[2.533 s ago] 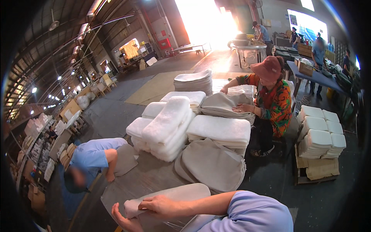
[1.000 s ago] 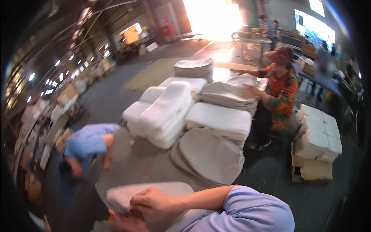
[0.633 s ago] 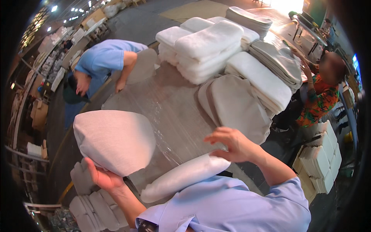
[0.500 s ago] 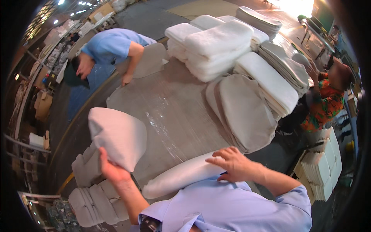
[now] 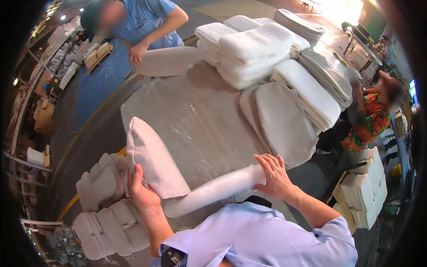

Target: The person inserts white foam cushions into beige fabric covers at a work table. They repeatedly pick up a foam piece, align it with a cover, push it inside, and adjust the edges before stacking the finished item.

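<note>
My left hand is closed on a light grey-beige fabric cover, its thumb showing along the near side. The cover stands up with its closed end pointing away from me, and its lower edge meets a long white padding piece, folded or rolled lengthwise. Whether the padding's left end lies inside the cover or just behind it, I cannot tell. At the padding's right end, my right hand grips it, fingers over the far side and thumb nearer me. Both pieces are above the plastic-covered table in front of me.
White padding stacks and grey covers occupy the table's far right. Filled grey cushions are piled at lower left. Across the table, a co-worker in blue handles a grey cushion. Another person in a patterned shirt is at right.
My left hand and the cover have shifted right, and the cover has turned narrower, against the padding. My right hand has moved to the padding's end. The co-worker has straightened and lifted a cushion.
</note>
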A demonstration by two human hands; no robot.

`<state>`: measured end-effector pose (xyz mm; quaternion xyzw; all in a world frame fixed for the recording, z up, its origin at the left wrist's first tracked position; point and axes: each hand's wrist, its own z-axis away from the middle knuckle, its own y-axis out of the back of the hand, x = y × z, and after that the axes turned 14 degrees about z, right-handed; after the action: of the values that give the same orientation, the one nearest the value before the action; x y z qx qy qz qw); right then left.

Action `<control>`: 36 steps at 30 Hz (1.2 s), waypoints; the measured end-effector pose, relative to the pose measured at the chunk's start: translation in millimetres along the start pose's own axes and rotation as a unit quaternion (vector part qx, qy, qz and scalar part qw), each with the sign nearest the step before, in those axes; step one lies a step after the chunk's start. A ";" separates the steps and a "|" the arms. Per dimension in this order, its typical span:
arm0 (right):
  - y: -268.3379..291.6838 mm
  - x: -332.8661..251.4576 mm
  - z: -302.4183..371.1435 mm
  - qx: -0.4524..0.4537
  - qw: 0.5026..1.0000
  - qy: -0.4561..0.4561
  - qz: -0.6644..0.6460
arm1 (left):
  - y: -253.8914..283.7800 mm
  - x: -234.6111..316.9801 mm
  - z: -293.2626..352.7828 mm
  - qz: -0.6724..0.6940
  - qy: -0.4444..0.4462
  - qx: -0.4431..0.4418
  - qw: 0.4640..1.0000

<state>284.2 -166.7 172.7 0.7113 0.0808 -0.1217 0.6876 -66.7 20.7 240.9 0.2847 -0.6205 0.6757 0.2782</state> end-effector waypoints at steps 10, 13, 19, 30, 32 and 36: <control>-35.6 7.3 19.6 0.067 0.997 -0.027 -0.032 | 7.3 -2.6 7.7 -0.045 0.036 -0.029 0.998; -35.8 11.2 17.3 0.076 0.996 0.005 -0.039 | 4.8 -7.9 11.0 -0.053 0.027 -0.029 0.998; -24.2 25.9 6.6 -0.007 0.994 0.083 -0.068 | -10.7 -20.2 17.2 -0.057 0.036 -0.024 0.997; -5.5 30.8 -11.0 -0.191 0.970 0.152 -0.018 | -21.7 -57.3 4.9 -0.028 0.144 -0.028 0.989; 1.7 30.5 -15.7 -0.220 0.962 0.160 -0.029 | -18.3 -60.8 5.9 -0.031 0.157 -0.038 0.986; 31.4 43.7 -47.5 -0.303 0.938 0.137 -0.100 | -21.5 -63.2 7.8 -0.031 0.209 -0.067 0.975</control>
<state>337.8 -122.9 191.6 0.4673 0.2783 -0.0609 0.8369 -7.6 13.1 209.9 0.1376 -0.5833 0.6683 0.4408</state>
